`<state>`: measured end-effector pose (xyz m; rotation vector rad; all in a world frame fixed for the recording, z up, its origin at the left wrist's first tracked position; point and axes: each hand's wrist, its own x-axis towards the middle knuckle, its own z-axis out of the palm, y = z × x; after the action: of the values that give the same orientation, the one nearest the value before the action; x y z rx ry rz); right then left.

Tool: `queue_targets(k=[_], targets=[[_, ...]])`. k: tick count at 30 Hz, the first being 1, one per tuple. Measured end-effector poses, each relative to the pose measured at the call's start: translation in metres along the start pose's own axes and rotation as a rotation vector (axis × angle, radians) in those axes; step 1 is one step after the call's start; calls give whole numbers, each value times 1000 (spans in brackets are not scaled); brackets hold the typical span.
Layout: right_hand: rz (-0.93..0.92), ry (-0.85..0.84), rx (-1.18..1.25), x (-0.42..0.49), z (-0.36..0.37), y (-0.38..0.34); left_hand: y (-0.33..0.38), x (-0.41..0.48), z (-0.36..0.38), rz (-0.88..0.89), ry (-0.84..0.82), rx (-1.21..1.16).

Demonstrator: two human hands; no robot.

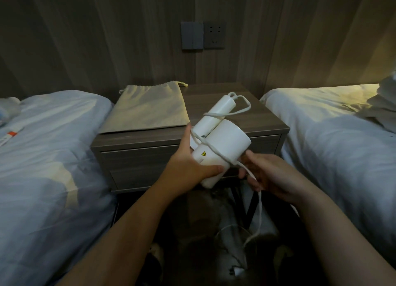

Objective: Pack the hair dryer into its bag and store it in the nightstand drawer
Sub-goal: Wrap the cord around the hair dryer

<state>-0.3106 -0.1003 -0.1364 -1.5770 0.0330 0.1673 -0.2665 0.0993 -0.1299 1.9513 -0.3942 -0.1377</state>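
while the left hand (pixel 188 161) wraps around the white hair dryer (pixel 220 148), fingers closed on its barrel, the dryer is held in the air just in front of the nightstand (pixel 235 105). right hand (pixel 270 174) pinches the white cord (pixel 258 210), which loops over the dryer body and folded handle and hangs down toward the floor. beige drawstring bag (pixel 147 110) lies flat on the nightstand's left half. nightstand drawer (pixel 137 157) is closed.

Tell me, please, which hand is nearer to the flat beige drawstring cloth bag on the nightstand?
Left. The left hand grips the white hair dryer just below the beige drawstring cloth bag's front edge; the right hand, holding the white cord, is farther right.
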Motion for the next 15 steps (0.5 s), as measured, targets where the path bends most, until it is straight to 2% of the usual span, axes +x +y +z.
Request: queue_targets(k=[5, 8, 11, 15], targets=[[2, 137, -235, -2, -3, -4, 3, -3, 4, 1, 3, 67], [20, 328, -425, -1, -9, -5, 5, -5, 6, 17, -11, 89], [-56, 511, -564, -1, -15, -8, 6, -6, 7, 38, -32, 110], [-55, 430, -628, -3, -3, -8, 5, -8, 12, 55, -11, 139]])
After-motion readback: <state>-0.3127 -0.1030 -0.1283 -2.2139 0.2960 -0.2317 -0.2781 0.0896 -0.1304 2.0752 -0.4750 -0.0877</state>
